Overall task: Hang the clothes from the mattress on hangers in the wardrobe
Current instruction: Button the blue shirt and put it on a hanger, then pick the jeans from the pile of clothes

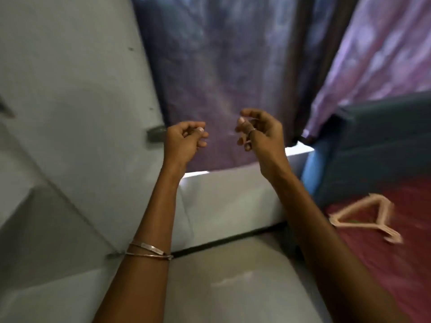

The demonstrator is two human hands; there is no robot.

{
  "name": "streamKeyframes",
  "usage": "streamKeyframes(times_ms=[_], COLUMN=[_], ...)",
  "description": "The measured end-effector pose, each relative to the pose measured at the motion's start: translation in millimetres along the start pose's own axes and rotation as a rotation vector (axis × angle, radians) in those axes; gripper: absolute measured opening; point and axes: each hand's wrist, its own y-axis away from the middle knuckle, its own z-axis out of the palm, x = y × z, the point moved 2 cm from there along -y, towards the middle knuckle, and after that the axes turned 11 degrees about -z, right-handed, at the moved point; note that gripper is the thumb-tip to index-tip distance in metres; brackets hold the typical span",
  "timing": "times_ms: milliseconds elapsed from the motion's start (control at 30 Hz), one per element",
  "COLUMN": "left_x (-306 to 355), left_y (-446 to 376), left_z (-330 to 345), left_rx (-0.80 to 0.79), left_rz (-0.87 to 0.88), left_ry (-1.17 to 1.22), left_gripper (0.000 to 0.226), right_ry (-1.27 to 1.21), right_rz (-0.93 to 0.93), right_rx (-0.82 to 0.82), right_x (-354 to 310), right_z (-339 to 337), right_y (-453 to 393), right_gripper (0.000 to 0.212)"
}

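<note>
A blue-purple patterned garment (221, 66) hangs straight down in front of me, blurred. My left hand (184, 141) is raised just before its lower part, fingers curled in with the thumb against the forefinger and nothing visible in it. My right hand (258, 134), wearing a ring, is held up beside it with loosely curled, parted fingers that hold nothing. A small gap separates the two hands. Pink plastic hangers (363, 215) lie on the dark red mattress (384, 264) at the lower right, out of reach of either hand. What the garment hangs from is out of view.
A pale grey wardrobe door (70, 89) with a dark handle (156, 134) stands open on the left. A lilac patterned cloth (384, 47) hangs at the upper right above a teal padded piece (373, 141). A white ledge (233, 201) runs below the garment.
</note>
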Motion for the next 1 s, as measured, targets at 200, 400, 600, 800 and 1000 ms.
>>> streamKeyframes(times_ms=[200, 400, 600, 800, 1000], left_x=[-64.2, -106.4, -149.6, -208.7, -265.4], left_y=[94.9, 168.4, 206.6, 199.4, 194.4], left_z=[228.2, 384.3, 491.5, 601.3, 729.6], left_rx=[-0.337, -0.575, -0.773, -0.91, -1.114], left_rz=[-0.166, -0.112, 0.007, 0.001, -0.107], left_ry=[-0.058, -0.156, -0.454, -0.557, -0.63], left_gripper=[0.016, 0.017, 0.019, 0.019, 0.016], right_ry=[0.354, 0.656, 0.8, 0.869, 0.929], right_rz=[0.156, 0.284, 0.428, 0.538, 0.726], right_rx=[0.272, 0.497, 0.617, 0.744, 0.961], right_x=[36.8, 51.5, 69.6, 117.8, 164.0], right_z=[-244.7, -406.5, -514.5, -613.0, -715.0], right_y=[97.8, 199.0, 250.6, 263.3, 278.0], right_gripper=[0.016, 0.018, 0.014, 0.01, 0.012])
